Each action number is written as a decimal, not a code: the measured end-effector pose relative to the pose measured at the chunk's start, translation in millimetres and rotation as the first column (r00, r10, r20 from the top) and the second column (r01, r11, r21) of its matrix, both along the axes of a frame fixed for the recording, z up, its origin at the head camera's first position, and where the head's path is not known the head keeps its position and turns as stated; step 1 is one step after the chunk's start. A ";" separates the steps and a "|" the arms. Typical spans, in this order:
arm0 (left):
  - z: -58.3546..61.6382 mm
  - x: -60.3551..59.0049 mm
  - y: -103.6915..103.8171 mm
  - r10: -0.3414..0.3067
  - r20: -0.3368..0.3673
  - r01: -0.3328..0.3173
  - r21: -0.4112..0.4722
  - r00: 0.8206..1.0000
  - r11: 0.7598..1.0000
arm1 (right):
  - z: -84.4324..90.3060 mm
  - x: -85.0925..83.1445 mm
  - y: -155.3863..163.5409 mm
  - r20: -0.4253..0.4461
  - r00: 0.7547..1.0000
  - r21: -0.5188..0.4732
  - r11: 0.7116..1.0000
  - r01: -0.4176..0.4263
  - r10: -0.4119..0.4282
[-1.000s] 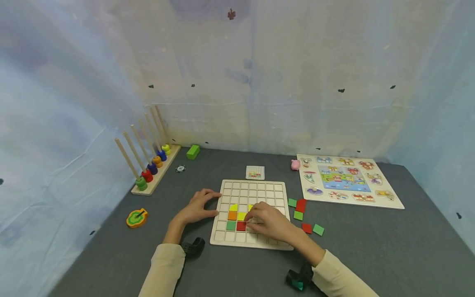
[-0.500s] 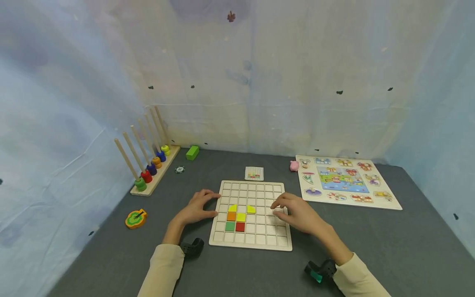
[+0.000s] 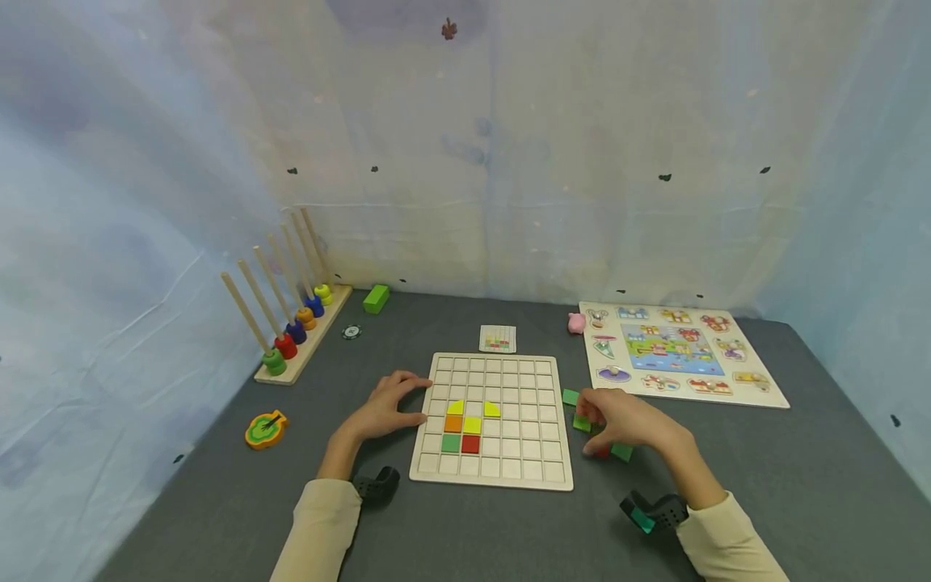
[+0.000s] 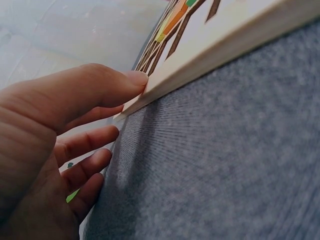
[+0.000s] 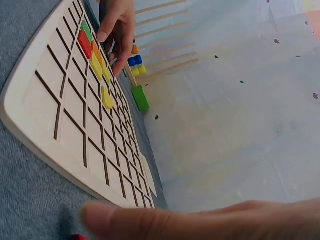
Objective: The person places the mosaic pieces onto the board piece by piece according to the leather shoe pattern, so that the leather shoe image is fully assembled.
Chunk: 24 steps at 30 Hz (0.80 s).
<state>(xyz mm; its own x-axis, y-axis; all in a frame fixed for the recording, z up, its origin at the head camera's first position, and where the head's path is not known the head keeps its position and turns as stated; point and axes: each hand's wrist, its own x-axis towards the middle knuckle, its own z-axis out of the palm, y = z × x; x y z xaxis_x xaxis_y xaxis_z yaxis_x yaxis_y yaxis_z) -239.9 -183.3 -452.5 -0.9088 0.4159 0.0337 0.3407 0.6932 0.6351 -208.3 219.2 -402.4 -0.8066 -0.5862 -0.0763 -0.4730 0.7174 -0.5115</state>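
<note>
A wooden grid board (image 3: 509, 365) lies on the dark table. Its left part carries a green tile (image 3: 451, 443), a red tile (image 3: 470, 444), an orange tile (image 3: 453, 423) and several yellow tiles (image 3: 472, 425), two of them cut at a corner. My left hand (image 3: 384, 408) rests at the board's left edge; in the left wrist view the thumb (image 4: 135, 81) touches the rim. Right of the board, my right hand (image 3: 629, 420) is over loose green tiles (image 3: 621, 453) and a red tile (image 3: 602, 453), thumb and fingers apart. The hand partly hides these tiles.
A patterned card (image 3: 498, 339) lies behind the board. At the left stand a peg stacker (image 3: 291, 368) with colored rings, a green block (image 3: 377, 299), a round chip (image 3: 352, 332) and a tree-shaped toy (image 3: 267, 429). A picture puzzle (image 3: 672, 352) and a pink pig (image 3: 577, 323) are at the right.
My right hand has left the tiles on the board and moved right, past its right edge, to the loose tiles. The left hand has stayed at the board's left edge.
</note>
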 end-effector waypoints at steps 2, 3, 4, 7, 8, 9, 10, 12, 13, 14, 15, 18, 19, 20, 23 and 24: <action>0.1 -0.1 -0.3 0.001 -0.001 -0.001 -0.002 1.000 1.000 | 0.2 0.5 1.9 0.024 1.000 0.017 1.000 0.001 -0.001; 0.2 -0.1 -0.3 0.001 -0.003 -0.001 -0.003 1.000 1.000 | 0.1 0.7 2.5 0.034 0.999 0.021 1.000 0.005 -0.005; 0.1 -0.1 -0.4 -0.001 -0.004 0.001 -0.004 1.000 1.000 | -0.2 1.0 2.8 0.042 0.999 0.025 1.000 0.008 -0.009; -0.6 -0.7 -0.8 -0.005 -0.010 0.004 -0.006 1.000 1.000 | -1.2 1.6 3.3 0.069 0.997 0.033 0.999 0.032 -0.034; -0.7 -0.7 -0.8 -0.006 -0.010 0.006 -0.005 1.000 1.000 | -1.5 1.7 3.5 0.077 0.996 0.035 0.999 0.038 -0.040; -0.8 -0.7 -0.8 -0.006 -0.009 0.006 -0.005 1.000 1.000 | -1.8 1.7 3.7 0.080 0.996 0.037 0.998 0.041 -0.044; -1.0 -0.8 -1.0 -0.007 -0.010 0.007 -0.004 1.000 1.000 | -2.0 1.7 3.9 0.083 0.995 0.040 0.998 0.043 -0.046; -1.1 -0.9 -1.1 -0.008 -0.011 0.008 -0.004 1.000 1.000 | -2.4 1.6 4.1 0.088 0.995 0.047 0.998 0.047 -0.051; -1.1 -0.9 -1.2 -0.009 -0.011 0.009 -0.004 1.000 1.000 | -2.5 1.4 4.2 0.091 0.994 0.052 0.997 0.049 -0.054; -1.1 -0.9 -1.2 -0.009 -0.011 0.009 -0.003 1.000 1.000 | -2.5 1.2 4.2 0.092 0.994 0.058 0.997 0.051 -0.057; -1.2 -1.0 -1.4 -0.009 -0.012 0.009 -0.003 1.000 1.000 | -2.5 1.0 4.1 0.094 0.994 0.063 0.997 0.053 -0.059; -1.5 -1.2 -1.8 -0.010 -0.012 0.010 -0.002 1.000 1.000 | -2.4 0.4 3.6 0.102 0.992 0.080 0.995 0.066 -0.074; -1.6 -1.2 -1.9 -0.010 -0.012 0.010 -0.001 1.000 1.000 | -2.2 0.3 3.3 0.103 0.992 0.086 0.994 0.070 -0.079; -1.6 -1.1 -2.0 -0.010 -0.012 0.010 -0.001 1.000 1.000 | -2.0 0.5 3.1 0.103 0.991 0.094 0.993 0.075 -0.085; -1.5 -0.9 -2.1 -0.011 -0.014 0.011 -0.004 1.000 1.000 | -1.7 1.8 2.5 0.108 0.989 0.124 0.988 0.092 -0.106; -1.3 -0.8 -2.2 -0.011 -0.015 0.011 -0.003 1.000 1.000 | -1.6 2.4 2.3 0.110 0.988 0.136 0.986 0.097 -0.112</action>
<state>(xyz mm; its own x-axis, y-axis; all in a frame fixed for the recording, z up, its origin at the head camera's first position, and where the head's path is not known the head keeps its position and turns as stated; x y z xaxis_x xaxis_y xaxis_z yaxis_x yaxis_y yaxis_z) -240.7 -185.5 -453.9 -0.9034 0.4264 0.0457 0.3580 0.6913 0.6276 -206.0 221.5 -404.0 -0.8440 -0.4781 -0.2431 -0.3344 0.8235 -0.4583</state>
